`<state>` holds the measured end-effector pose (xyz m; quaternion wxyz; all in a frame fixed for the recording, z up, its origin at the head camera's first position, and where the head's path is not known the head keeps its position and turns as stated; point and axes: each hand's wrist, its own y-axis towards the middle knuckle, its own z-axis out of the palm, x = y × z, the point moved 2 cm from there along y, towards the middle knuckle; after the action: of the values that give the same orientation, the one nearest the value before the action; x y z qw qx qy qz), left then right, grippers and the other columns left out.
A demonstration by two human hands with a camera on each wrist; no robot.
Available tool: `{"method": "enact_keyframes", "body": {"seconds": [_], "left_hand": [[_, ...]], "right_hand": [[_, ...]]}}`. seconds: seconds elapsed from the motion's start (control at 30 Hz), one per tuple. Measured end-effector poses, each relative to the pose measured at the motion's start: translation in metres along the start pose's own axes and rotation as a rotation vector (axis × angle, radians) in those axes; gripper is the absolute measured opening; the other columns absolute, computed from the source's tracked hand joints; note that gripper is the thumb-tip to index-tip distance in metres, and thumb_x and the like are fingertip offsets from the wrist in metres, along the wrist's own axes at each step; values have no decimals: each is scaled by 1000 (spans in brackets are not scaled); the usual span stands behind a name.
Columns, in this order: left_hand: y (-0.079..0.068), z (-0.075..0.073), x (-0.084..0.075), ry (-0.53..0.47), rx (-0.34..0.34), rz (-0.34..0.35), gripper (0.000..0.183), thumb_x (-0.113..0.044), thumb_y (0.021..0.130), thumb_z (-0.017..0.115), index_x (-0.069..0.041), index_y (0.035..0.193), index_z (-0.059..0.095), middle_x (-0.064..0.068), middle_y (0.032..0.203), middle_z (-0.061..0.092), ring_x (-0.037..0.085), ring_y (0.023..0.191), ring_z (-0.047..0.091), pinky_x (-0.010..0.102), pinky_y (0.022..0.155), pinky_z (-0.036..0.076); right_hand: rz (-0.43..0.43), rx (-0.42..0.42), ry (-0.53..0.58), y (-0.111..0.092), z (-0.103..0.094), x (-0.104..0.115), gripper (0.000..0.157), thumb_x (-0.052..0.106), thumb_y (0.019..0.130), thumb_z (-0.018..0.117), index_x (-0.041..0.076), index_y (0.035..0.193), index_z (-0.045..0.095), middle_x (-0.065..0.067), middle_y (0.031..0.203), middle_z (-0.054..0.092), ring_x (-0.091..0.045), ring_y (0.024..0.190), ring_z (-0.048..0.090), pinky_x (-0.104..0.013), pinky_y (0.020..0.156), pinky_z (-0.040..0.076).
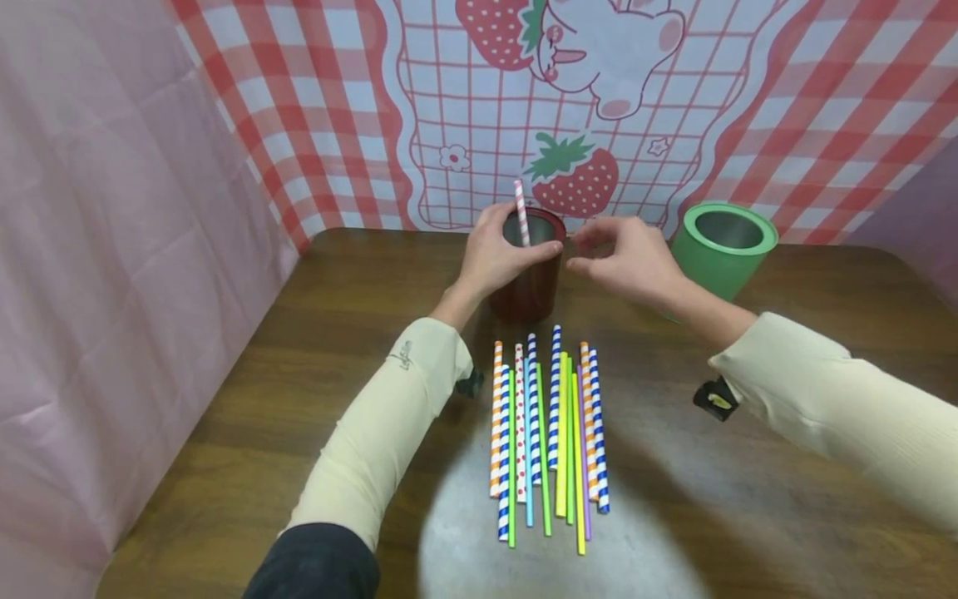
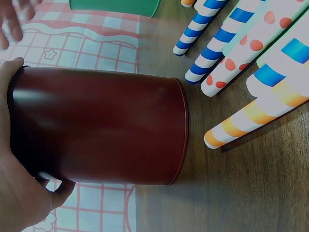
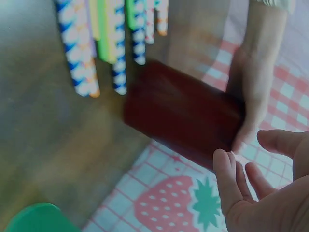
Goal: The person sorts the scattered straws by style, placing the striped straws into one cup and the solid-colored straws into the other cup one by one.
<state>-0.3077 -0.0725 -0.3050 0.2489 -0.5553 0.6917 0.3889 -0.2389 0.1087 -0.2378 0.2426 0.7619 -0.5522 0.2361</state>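
A dark red cup [image 1: 527, 291] stands at the back of the table. My left hand [image 1: 497, 254] grips it around its rim, thumb across the near side, also seen in the left wrist view. One pink-and-white striped straw [image 1: 521, 212] leans inside the cup, its upper end sticking out above the rim. Just right of the cup, my right hand [image 1: 632, 258] hovers with loosely bent fingers and a gap between thumb and fingertips, holding nothing. Several paper and plastic straws [image 1: 550, 433], striped, dotted and plain, lie side by side on the table in front of the cup.
A green cup [image 1: 718, 266] stands behind the right forearm, at the back right. The wooden table [image 1: 359, 333] meets a checked cloth with strawberries [image 1: 576, 183] at its back edge. A pink curtain [image 1: 135, 208] hangs on the left.
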Motion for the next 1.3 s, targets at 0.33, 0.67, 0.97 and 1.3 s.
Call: {"method": "enact_keyframes", "body": {"seconds": [0.33,0.67,0.97,1.3], "left_hand": [[0,0,0,-16,7,-23,91,-56,70,79,-16,143,43,3,146,38,19,127,42,38,100,42],[-1,0,0,-14,10,-17,91,-57,70,78,-18,144,42,3,148,37,21,129,41,41,101,41],[-1,0,1,-4,16,-13,90,-57,72,77,-18,145,41,3,148,36,19,130,40,41,102,41],[0,0,1,1,15,-10,92,-57,71,77,-18,145,41,3,149,35,20,131,39,41,103,40]], "right_hand": [[188,275,114,-33,22,-38,47,19,88,65,-5,126,50,-22,114,60,-28,88,67,-38,76,56],[327,343,190,-47,48,-63,47,14,85,67,-12,120,50,-22,107,61,-20,74,65,-34,65,57],[384,326,222,-56,63,-72,48,13,83,72,-12,118,52,-18,98,63,-17,70,64,-34,60,58],[382,285,205,-53,72,-79,48,10,79,75,-11,117,53,-17,96,64,-15,66,63,-34,58,57]]}}
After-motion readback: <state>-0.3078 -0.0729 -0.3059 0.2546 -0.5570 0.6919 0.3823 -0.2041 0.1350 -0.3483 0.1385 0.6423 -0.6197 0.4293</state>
